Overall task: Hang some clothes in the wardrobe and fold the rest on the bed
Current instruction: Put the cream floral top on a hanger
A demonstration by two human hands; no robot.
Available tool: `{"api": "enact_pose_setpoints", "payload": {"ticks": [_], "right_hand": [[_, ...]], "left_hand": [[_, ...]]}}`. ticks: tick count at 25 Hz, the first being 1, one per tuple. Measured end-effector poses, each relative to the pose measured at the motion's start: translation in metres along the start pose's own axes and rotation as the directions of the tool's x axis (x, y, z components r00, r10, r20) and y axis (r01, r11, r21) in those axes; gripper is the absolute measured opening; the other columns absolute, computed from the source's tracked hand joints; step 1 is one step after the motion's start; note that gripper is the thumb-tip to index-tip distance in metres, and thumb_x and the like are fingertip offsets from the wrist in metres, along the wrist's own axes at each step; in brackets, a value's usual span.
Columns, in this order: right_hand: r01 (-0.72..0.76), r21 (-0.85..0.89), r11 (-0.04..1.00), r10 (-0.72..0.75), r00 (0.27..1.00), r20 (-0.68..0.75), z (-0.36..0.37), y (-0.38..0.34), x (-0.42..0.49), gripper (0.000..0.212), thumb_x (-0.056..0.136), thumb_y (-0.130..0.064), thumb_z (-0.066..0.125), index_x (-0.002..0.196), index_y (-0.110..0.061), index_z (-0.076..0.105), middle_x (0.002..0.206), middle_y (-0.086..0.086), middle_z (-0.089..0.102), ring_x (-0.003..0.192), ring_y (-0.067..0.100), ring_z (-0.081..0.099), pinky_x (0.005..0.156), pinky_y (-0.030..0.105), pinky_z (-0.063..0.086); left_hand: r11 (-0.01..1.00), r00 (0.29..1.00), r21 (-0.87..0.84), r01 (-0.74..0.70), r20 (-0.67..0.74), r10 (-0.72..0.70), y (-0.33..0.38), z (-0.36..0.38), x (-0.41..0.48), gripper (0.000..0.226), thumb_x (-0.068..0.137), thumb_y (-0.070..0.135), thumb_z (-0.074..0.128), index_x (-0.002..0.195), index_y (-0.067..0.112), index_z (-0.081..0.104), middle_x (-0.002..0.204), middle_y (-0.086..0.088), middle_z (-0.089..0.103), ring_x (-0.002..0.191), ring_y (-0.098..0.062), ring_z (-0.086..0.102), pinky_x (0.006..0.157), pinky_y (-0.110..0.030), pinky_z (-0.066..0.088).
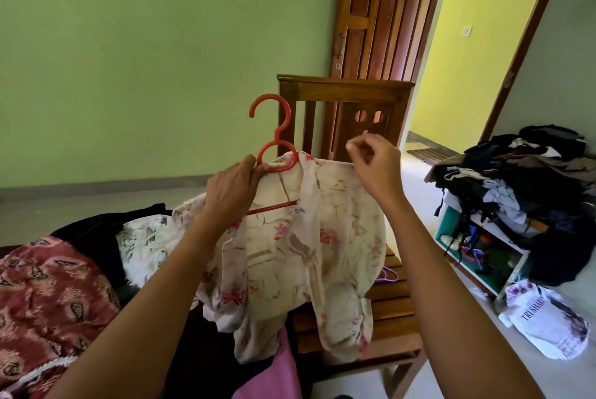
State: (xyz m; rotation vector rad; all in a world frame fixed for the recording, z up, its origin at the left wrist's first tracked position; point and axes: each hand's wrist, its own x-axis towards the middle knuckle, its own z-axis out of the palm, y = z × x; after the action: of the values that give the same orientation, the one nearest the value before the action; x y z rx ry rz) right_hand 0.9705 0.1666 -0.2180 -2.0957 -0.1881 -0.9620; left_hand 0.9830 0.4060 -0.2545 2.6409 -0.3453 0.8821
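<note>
Left hand (232, 192) grips red hanger (274, 127), right hand (374, 169) pinches floral shirt (322, 237) over wooden chair (345, 89) by green wall (129, 60).

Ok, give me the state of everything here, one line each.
Red hanger: held up, inside the shirt.
Floral shirt: draped on the hanger, front open.
Left hand: grips the hanger's neck.
Right hand: fingers curled at the shirt's shoulder; grip unclear.
Door: open.
Clothes pile: unfolded heap.

Floral shirt (322, 237) hides hanger (276, 138) shoulders (hook, 1 bar show); maroon cloth (48, 285) cut off left.
</note>
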Motion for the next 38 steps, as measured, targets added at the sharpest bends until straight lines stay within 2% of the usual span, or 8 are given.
{"api": "enact_pose_setpoints", "payload": {"ticks": [5,10,14,22,27,31,36,38], "right_hand": [[-0.086,-0.142,0.986,0.096,0.993,0.07,0.001,0.028,0.002,0.03,0.097,-0.027,0.051,0.119,-0.009,0.06,0.124,0.008,0.055,0.112,0.021,0.053,0.086,0.022,0.039],[0.01,0.057,0.998,-0.006,0.997,-0.073,-0.018,0.013,0.016,0.023,0.092,-0.013,0.059,0.112,-0.004,0.068,0.109,0.007,0.063,0.098,0.012,0.054,0.081,0.004,0.038],[-0.131,0.342,0.931,0.133,0.991,0.016,-0.035,0.004,0.031,0.015,0.09,-0.013,0.062,0.104,-0.013,0.07,0.098,0.0,0.066,0.102,0.018,0.057,0.094,0.036,0.048],[0.077,-0.004,0.997,-0.075,0.973,0.217,-0.025,-0.041,0.049,0.017,0.089,-0.01,0.062,0.103,-0.004,0.071,0.101,0.008,0.07,0.091,0.014,0.061,0.085,0.031,0.049],[-0.034,0.318,0.947,-0.044,0.97,0.237,-0.031,-0.06,0.046,0.019,0.096,-0.018,0.052,0.103,-0.007,0.066,0.088,0.002,0.07,0.082,0.012,0.067,0.075,0.026,0.053],[-0.025,0.078,0.997,0.007,0.974,0.226,-0.044,-0.037,0.04,0.02,0.089,-0.031,0.062,0.102,-0.017,0.066,0.104,-0.004,0.064,0.102,0.013,0.058,0.1,0.044,0.046],[0.005,-0.099,0.995,0.016,0.978,0.21,-0.028,-0.037,0.024,0.101,0.061,-0.039,0.086,0.142,-0.026,0.028,0.144,0.009,0.021,0.132,0.025,0.027,0.107,0.038,0.03],[-0.015,-0.015,1.0,0.016,0.998,0.058,-0.02,-0.033,0.023,0.083,0.073,-0.026,0.08,0.14,-0.02,0.031,0.137,0.013,0.033,0.124,0.026,0.038,0.103,0.037,0.037]], "left_hand": [[0.998,0.996,-0.07,-0.01,-0.087,0.004,0.003,-0.019,0.015,0.034,0.1,0.038,0.032,0.096,0.009,0.049,0.073,0.0,0.051,0.058,-0.017,0.045,0.048,-0.021,0.027],[0.993,0.982,-0.089,-0.078,-0.178,0.061,0.006,-0.05,0.037,0.033,0.1,0.037,0.034,0.092,0.01,0.05,0.074,-0.002,0.052,0.06,-0.018,0.047,0.05,-0.024,0.029],[0.974,0.951,-0.113,-0.194,-0.267,0.159,0.003,-0.069,0.047,0.051,0.095,0.05,0.028,0.085,0.009,0.055,0.068,-0.003,0.056,0.055,-0.019,0.048,0.05,-0.023,0.033],[0.901,0.906,-0.185,-0.394,-0.245,0.346,0.017,-0.049,0.026,0.065,0.093,0.059,0.023,0.075,0.011,0.064,0.055,0.002,0.054,0.043,-0.015,0.046,0.045,-0.022,0.036],[0.985,0.899,-0.073,-0.159,-0.422,0.114,0.025,-0.058,0.029,0.047,0.096,0.042,0.033,0.078,0.009,0.061,0.058,-0.003,0.055,0.046,-0.017,0.041,0.046,-0.015,0.022],[1.0,0.904,-0.021,0.005,-0.427,-0.013,0.02,-0.067,0.037,0.042,0.099,0.038,0.036,0.085,0.008,0.061,0.063,-0.005,0.056,0.052,-0.019,0.043,0.049,-0.022,0.019],[0.993,0.878,-0.057,0.105,-0.463,-0.119,0.035,-0.075,0.045,0.041,0.101,0.038,0.035,0.091,0.007,0.06,0.074,-0.011,0.062,0.06,-0.021,0.042,0.057,-0.029,0.025],[0.99,0.864,-0.077,0.121,-0.482,-0.143,0.036,-0.081,0.048,0.042,0.101,0.038,0.035,0.092,0.007,0.06,0.075,-0.01,0.062,0.06,-0.021,0.042,0.057,-0.029,0.024]]}}
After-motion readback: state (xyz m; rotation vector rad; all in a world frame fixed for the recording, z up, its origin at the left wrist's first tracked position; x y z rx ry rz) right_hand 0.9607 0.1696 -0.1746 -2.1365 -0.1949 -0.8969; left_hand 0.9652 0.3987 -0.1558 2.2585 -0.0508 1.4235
